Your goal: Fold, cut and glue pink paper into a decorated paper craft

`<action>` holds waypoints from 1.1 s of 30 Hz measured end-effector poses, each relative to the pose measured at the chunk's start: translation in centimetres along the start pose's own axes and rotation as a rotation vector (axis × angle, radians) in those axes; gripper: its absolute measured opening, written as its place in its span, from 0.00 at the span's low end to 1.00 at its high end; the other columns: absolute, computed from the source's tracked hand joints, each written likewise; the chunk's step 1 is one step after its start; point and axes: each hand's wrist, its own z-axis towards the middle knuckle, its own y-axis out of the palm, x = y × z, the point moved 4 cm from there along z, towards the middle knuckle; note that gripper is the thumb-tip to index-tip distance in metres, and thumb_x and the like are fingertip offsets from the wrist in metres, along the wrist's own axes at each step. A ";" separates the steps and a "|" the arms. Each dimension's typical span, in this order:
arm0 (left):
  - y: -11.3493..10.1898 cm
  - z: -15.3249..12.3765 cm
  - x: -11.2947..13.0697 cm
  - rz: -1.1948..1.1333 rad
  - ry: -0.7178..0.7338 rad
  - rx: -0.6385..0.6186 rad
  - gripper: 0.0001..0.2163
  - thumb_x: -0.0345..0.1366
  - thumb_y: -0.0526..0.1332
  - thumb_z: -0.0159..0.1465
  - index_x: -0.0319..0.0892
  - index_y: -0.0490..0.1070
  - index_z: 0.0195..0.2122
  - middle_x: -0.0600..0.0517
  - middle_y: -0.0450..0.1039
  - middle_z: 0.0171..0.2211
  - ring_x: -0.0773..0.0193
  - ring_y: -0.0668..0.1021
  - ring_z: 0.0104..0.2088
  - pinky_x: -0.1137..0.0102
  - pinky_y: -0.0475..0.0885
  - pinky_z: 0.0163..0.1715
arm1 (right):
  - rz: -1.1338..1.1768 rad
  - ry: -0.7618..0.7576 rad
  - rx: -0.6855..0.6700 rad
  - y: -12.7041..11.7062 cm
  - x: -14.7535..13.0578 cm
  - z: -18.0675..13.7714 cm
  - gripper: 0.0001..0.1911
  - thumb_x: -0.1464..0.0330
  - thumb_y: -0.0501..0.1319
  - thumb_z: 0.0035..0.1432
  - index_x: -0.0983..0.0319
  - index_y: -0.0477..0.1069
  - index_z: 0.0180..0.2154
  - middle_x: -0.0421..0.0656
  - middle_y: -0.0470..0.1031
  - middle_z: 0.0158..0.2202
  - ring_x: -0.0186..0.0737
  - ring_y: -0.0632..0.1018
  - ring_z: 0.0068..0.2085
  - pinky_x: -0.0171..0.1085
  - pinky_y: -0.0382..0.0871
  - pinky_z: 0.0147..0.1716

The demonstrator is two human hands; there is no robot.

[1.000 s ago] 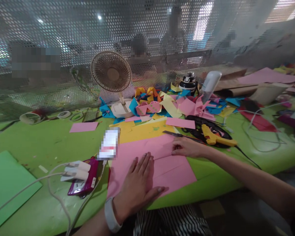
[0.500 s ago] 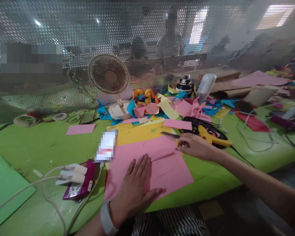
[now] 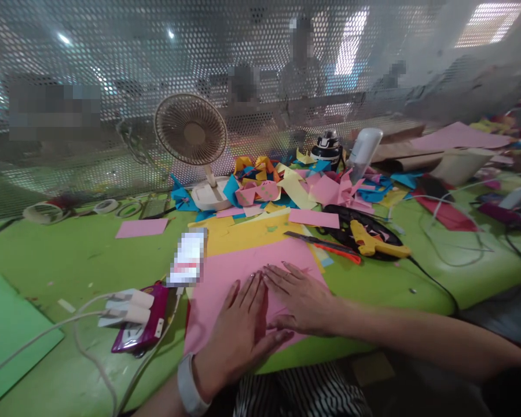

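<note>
A pink sheet of paper (image 3: 217, 284) lies on the green table top, over yellow paper (image 3: 226, 237). My left hand (image 3: 243, 318) rests flat on its middle, fingers stretched out and a pale band round the wrist. Beside it, fingertips nearly meeting, my right hand (image 3: 301, 298) presses flat on the sheet's right half and covers much of it. Neither hand grips anything. Beyond my right hand lies a utility knife (image 3: 330, 246) with an orange-red handle, its dark end pointing left. Just past it, a yellow glue gun (image 3: 375, 243) sits on a black tray (image 3: 338, 219).
A phone (image 3: 187, 258) and a purple power strip (image 3: 145, 318) with white plugs and cables lie left. Behind are a fan (image 3: 193, 133), folded coloured papers (image 3: 264, 188) and a white bottle (image 3: 364, 150). A green sheet (image 3: 13, 336) lies far left. People show blurred through a perforated screen.
My right hand has come down and left from beside the utility knife and now lies flat on the pink sheet. The knife's handle has come into view. My left hand has stayed put.
</note>
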 end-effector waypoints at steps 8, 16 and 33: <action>-0.3 0.0 0.1 -0.019 -0.001 0.015 0.38 0.60 0.44 0.60 0.39 0.42 0.64 0.44 0.40 0.65 0.51 0.46 0.63 0.52 0.46 0.60 | 0.000 0.000 -0.021 -0.1 0.0 0.1 0.43 0.46 0.41 0.59 0.72 0.46 0.62 0.55 0.46 0.64 0.48 0.48 0.64 0.51 0.35 0.62; -0.4 -0.1 0.1 -0.009 0.013 0.021 0.37 0.59 0.44 0.61 0.39 0.41 0.64 0.44 0.39 0.65 0.52 0.46 0.63 0.53 0.45 0.60 | -0.049 0.025 0.032 -0.7 1.1 -1.4 0.42 0.46 0.45 0.57 0.69 0.48 0.62 0.55 0.51 0.62 0.47 0.51 0.63 0.51 0.38 0.61; -0.5 -0.1 0.3 0.026 0.015 0.010 0.38 0.60 0.43 0.61 0.37 0.41 0.64 0.43 0.39 0.65 0.52 0.45 0.64 0.53 0.45 0.60 | -0.150 0.156 0.184 -2.7 3.8 -4.9 0.36 0.51 0.47 0.60 0.69 0.50 0.61 0.54 0.52 0.62 0.49 0.53 0.63 0.51 0.48 0.60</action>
